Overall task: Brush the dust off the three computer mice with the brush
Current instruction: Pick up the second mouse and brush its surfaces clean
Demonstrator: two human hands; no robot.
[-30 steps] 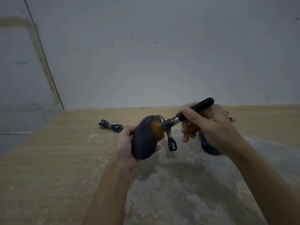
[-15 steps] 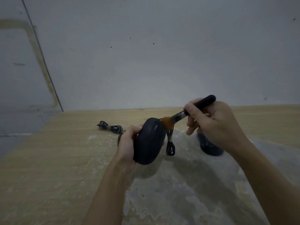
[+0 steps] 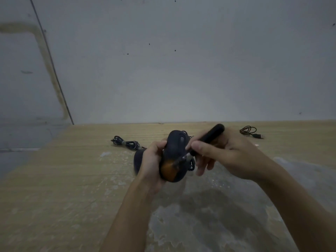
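Mouse (image 3: 175, 151) in left hand (image 3: 151, 160), brush (image 3: 205, 140) against it

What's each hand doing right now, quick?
Left hand: closed around the dark mouse, holding it up off the table.
Right hand: closed on the brush, bristles against the mouse.

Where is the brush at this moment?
In the head view the brush is near the centre, held in the right hand, its orange bristles against the lower part of the black mouse that the left hand holds.
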